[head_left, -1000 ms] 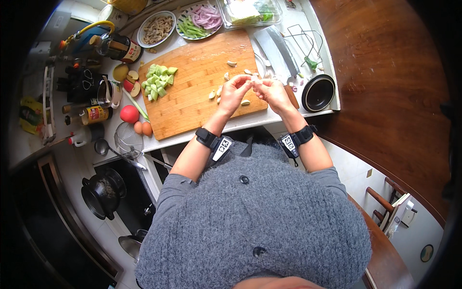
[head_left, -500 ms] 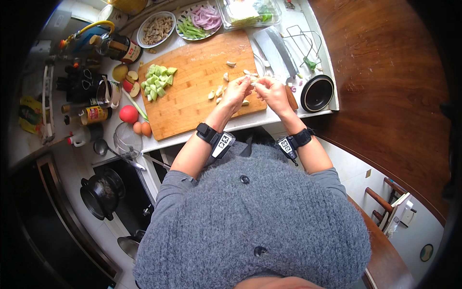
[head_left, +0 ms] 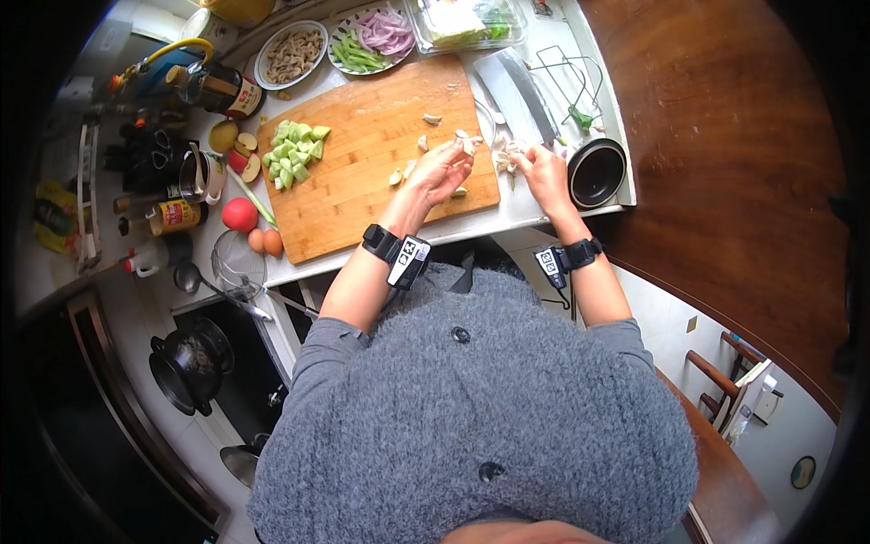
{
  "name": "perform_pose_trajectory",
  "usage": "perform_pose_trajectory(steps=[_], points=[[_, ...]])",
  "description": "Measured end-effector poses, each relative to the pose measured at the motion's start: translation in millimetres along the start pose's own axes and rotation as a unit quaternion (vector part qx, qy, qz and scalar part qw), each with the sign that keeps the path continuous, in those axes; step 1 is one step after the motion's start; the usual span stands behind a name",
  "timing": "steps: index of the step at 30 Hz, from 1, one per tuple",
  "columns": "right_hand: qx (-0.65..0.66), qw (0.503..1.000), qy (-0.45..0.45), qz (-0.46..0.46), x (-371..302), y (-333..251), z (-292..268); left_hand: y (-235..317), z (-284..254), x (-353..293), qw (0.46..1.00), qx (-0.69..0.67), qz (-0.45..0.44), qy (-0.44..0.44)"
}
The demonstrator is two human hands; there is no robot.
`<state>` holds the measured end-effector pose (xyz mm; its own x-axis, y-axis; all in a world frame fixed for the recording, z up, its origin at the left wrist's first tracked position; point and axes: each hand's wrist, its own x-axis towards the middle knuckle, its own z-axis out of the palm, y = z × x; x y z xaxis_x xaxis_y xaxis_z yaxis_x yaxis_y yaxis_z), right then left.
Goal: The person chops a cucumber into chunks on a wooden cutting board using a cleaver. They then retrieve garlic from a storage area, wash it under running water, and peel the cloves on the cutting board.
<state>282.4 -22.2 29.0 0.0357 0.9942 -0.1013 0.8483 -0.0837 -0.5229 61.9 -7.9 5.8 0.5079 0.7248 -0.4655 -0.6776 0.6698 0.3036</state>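
My left hand [head_left: 437, 174] is over the right half of the wooden cutting board [head_left: 372, 118], palm partly turned up and fingers loosely curled. A pale garlic clove [head_left: 468, 148] shows at its fingertips. Beside it several more garlic cloves [head_left: 395, 178] lie on the board, one of them [head_left: 432, 119] farther off. My right hand [head_left: 547, 179] is just past the board's right edge, fingers pinched together by a small heap of garlic skins [head_left: 505, 160]. Whatever it pinches is too small to make out. A wide cleaver [head_left: 518, 95] lies beyond that heap.
Chopped green pieces [head_left: 294, 154] sit on the board's left. A black round dish [head_left: 597, 173] stands right of my right hand, near a wire rack [head_left: 580, 82]. Plates of meat strips [head_left: 292, 54] and sliced vegetables [head_left: 373, 41] line the back. A tomato [head_left: 240, 215] and eggs [head_left: 265, 241] are left.
My hands, together half a second ago, have come apart. The right one moved right to the garlic skins. The left one shifted slightly left and turned its palm more upward.
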Motion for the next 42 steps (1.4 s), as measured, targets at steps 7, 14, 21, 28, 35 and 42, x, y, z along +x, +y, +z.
perform_pose_trajectory(steps=[7, 14, 21, 28, 35, 42], points=[[0.215, 0.976, -0.007, -0.024, -0.8, -23.8, 17.8, -8.1, 1.5, 2.6, 0.992, 0.095, 0.037, 0.070], [0.196, 0.972, -0.081, -0.106, -4.1, -54.5, 0.3, -9.2, 10.0, -6.0, 0.886, 0.436, 0.134, 0.082], [0.256, 0.958, -0.109, -0.073, -4.3, -59.1, -3.1, -10.3, 17.8, -10.8, 0.906, 0.391, 0.145, 0.072], [0.170, 0.973, 0.001, -0.159, -7.7, -51.5, 2.5, -7.6, 11.6, -10.8, 0.942, 0.318, 0.105, 0.033], [-0.044, 0.996, 0.012, -0.083, -1.4, -9.8, -2.5, -2.3, 11.1, -19.8, 0.935, 0.344, 0.087, -0.002], [0.272, 0.961, -0.046, 0.008, -14.0, -27.1, -4.7, -8.3, 23.4, -18.9, 0.919, 0.349, 0.183, -0.010]])
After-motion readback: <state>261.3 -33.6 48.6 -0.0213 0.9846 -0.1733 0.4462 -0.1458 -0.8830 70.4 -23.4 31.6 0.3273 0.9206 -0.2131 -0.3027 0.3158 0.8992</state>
